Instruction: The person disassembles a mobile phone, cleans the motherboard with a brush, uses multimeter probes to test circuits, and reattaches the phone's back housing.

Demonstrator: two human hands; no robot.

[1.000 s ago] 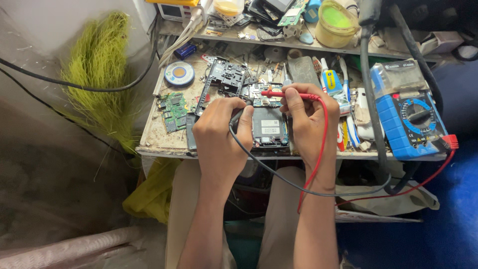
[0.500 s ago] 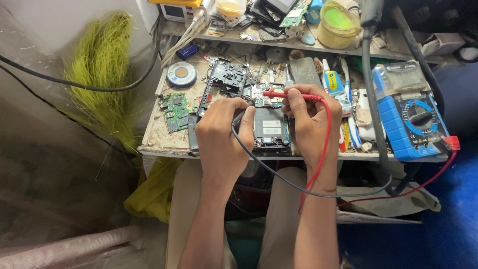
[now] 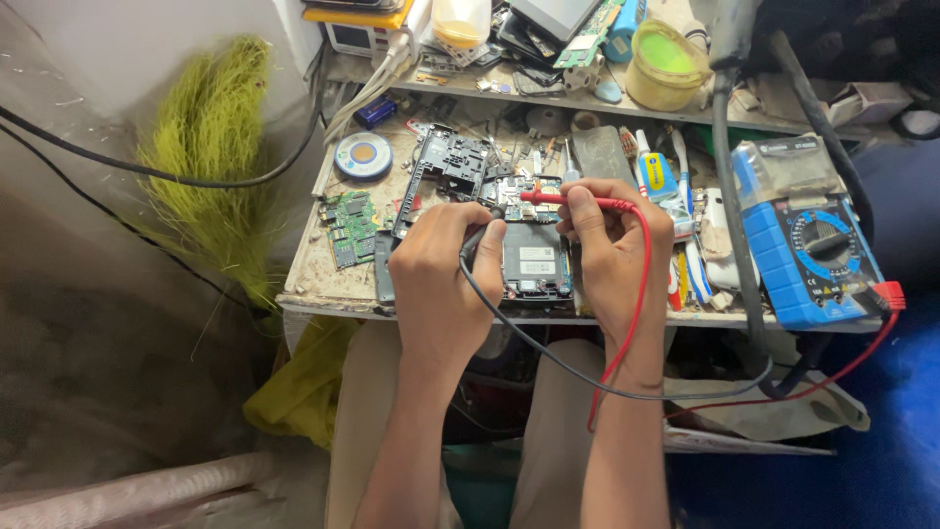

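2 hands (image 3: pixel 446 279), 2 probes (image 3: pixel 548 199), 1 multimeter (image 3: pixel 808 250)

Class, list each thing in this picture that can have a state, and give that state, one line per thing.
left hand: gripping the black probe
right hand: gripping the red probe
opened phone: back off, flat on the bench
blue multimeter: red lead plugged in
yellow tub: lid off

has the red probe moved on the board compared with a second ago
No. The red probe in the right hand sits at the same top edge of the opened phone.
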